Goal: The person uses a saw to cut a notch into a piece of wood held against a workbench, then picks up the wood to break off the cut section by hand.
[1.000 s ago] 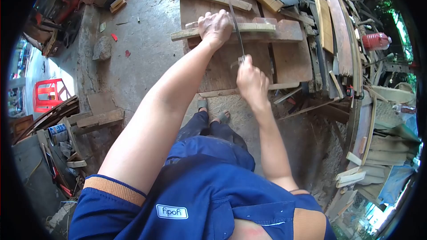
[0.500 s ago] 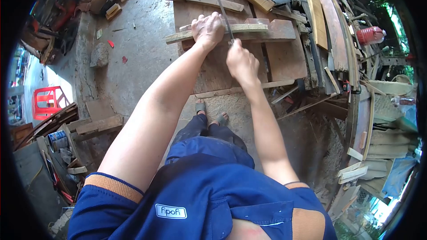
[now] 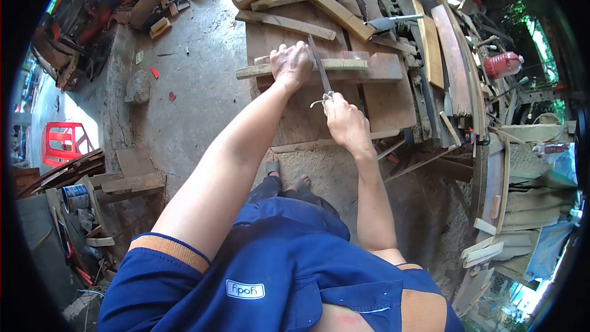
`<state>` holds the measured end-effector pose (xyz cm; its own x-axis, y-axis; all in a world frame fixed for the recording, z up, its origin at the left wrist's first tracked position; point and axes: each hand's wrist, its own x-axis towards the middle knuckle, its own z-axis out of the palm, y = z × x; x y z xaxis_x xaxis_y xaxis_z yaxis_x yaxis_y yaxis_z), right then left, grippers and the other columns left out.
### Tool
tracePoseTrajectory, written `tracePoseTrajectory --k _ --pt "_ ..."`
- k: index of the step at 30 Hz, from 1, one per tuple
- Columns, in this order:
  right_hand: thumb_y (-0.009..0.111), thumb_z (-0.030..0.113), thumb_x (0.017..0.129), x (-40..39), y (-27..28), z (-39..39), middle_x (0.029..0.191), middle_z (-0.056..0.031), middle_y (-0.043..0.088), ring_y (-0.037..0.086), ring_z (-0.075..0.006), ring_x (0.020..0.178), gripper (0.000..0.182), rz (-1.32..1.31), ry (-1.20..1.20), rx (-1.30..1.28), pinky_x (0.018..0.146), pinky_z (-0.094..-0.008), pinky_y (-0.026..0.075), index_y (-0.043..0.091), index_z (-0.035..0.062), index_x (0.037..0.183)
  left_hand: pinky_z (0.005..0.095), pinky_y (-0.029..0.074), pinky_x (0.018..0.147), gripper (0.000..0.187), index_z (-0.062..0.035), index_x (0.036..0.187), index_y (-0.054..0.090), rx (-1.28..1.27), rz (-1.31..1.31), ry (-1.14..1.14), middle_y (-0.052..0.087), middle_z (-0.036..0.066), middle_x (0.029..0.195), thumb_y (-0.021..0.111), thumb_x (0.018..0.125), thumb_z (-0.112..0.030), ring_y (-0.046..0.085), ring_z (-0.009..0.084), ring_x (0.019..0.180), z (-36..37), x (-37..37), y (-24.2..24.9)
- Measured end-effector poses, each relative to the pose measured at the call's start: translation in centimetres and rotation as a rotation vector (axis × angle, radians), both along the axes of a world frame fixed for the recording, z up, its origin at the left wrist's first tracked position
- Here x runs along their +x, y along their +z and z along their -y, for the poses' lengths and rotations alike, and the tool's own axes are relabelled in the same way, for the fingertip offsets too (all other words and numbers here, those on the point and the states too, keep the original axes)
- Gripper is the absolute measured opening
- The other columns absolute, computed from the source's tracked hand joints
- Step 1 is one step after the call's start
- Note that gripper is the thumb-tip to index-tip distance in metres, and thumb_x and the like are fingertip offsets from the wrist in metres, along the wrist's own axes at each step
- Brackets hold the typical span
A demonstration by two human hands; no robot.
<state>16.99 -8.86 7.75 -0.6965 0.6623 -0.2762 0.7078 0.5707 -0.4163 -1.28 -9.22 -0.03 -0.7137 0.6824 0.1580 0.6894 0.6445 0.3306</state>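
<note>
A narrow wooden strip lies crosswise over a thicker wooden block on the bench. Fingers curled over the strip, my left hand presses on its left part. My right hand is closed round the handle of a handsaw, most of that handle hidden in the fist. The thin saw blade points away from me and crosses the strip just right of my left hand. Whether the teeth have cut into the wood is too small to tell.
Several timber pieces lie at the bench's far side. On the right are stacked boards and a bottle of red liquid. Left, a stone rests on the concrete floor, with a red plastic chair farther off.
My right hand has drawn the saw back toward my body and slightly right, so less of the blade reaches past the strip. My left hand stays on the strip.
</note>
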Motion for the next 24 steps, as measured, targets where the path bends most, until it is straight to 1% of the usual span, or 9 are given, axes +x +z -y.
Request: tracePoseTrajectory --k 7,8,9,12,15,18,19,21,24 --pt "0.039 0.035 0.100 -0.4 -0.2 0.0 0.087 -0.0272 0.068 0.065 -0.0465 0.087 0.034 0.026 0.004 0.029 0.079 -0.0563 0.050 0.055 0.0060 0.108 0.0442 0.048 0.078 0.026 -0.0111 0.088 0.067 0.043 -0.023 -0.007 0.071 0.015 0.082 0.045 0.092 -0.026 0.068 0.0304 0.088 -0.2 -0.2 -0.3" --pt "0.040 0.033 0.101 -0.2 -1.1 0.2 0.084 -0.0250 0.068 0.068 -0.0426 0.080 0.031 0.015 0.022 0.151 0.069 -0.0535 0.052 0.054 0.0053 0.104 0.0452 0.047 0.079 0.029 -0.0106 0.089 0.067 0.032 0.022 0.016 0.071 0.015 0.082 0.043 0.094 -0.027 0.068 0.0307 0.089 -0.4 -0.1 -0.3" --pt "0.040 0.033 0.101 0.1 -1.6 0.6 0.084 -0.0250 0.068 0.068 -0.0426 0.080 0.031 0.017 0.022 0.156 0.069 -0.0535 0.052 0.054 0.0053 0.104 0.0452 0.047 0.079 0.029 -0.0106 0.089 0.067 0.037 0.024 0.016 0.071 0.015 0.082 0.043 0.094 -0.027 0.068 0.0307 0.089 -0.5 0.1 -0.3" --pt "0.046 0.021 0.100 0.9 -1.6 0.3 0.071 -0.0160 0.067 0.068 -0.0338 0.062 0.017 -0.438 -0.261 0.513 0.046 -0.0438 0.051 0.051 0.0048 0.097 0.0458 0.047 0.080 0.032 -0.0107 0.090 0.067 0.026 0.036 0.056 0.071 0.014 0.084 0.041 0.096 -0.029 0.067 0.0310 0.091 -0.5 -0.6 -0.1" --pt "0.043 0.020 0.102 1.8 0.0 -2.9 0.063 -0.0130 0.065 0.067 -0.0321 0.057 0.018 -0.797 -0.264 0.607 0.045 -0.0435 0.050 0.053 0.0047 0.103 0.0428 0.042 0.086 0.033 -0.0109 0.094 0.067 -0.012 0.081 0.041 0.072 0.012 0.094 0.041 0.096 -0.030 0.065 0.0278 0.097 -0.7 -0.3 -0.3" --pt "0.039 0.027 0.103 0.9 -2.0 -4.5 0.065 -0.0182 0.065 0.067 -0.0371 0.062 0.031 -0.586 -0.287 0.363 0.051 -0.0468 0.051 0.053 0.0034 0.116 0.0463 0.046 0.084 0.036 -0.0118 0.093 0.067 0.004 0.038 0.028 0.072 0.013 0.091 0.039 0.098 -0.033 0.066 0.0312 0.095 -0.6 -0.1 -0.2" --pt "0.039 0.032 0.102 0.0 -3.0 -4.5 0.067 -0.0220 0.066 0.067 -0.0405 0.066 0.036 -0.472 -0.302 0.389 0.057 -0.0508 0.052 0.052 0.0028 0.119 0.0463 0.047 0.084 0.036 -0.0113 0.094 0.067 -0.018 0.034 0.020 0.072 0.014 0.093 0.039 0.098 -0.033 0.066 0.0316 0.095 -0.5 -0.2 0.0" --pt "0.041 0.034 0.101 -2.0 -4.9 -5.0 0.072 -0.0246 0.067 0.067 -0.0429 0.069 0.038 -0.478 -0.215 0.356 0.061 -0.0540 0.053 0.051 0.0028 0.120 0.0466 0.046 0.085 0.036 -0.0107 0.094 0.067 0.016 0.038 0.012 0.069 0.015 0.098 0.039 0.098 -0.034 0.065 0.0331 0.097 -0.9 -0.7 -0.9" --pt "0.043 0.032 0.099 -4.0 -6.1 -5.7 0.078 -0.0267 0.068 0.068 -0.0436 0.074 0.040 -0.396 -0.143 0.303 0.065 -0.0540 0.054 0.048 0.0122 0.133 0.0471 0.046 0.089 0.035 -0.0096 0.098 0.065 0.116 0.125 0.010 0.063 0.017 0.108 0.041 0.098 -0.035 0.061 0.0353 0.101 -1.0 -1.7 -1.1"
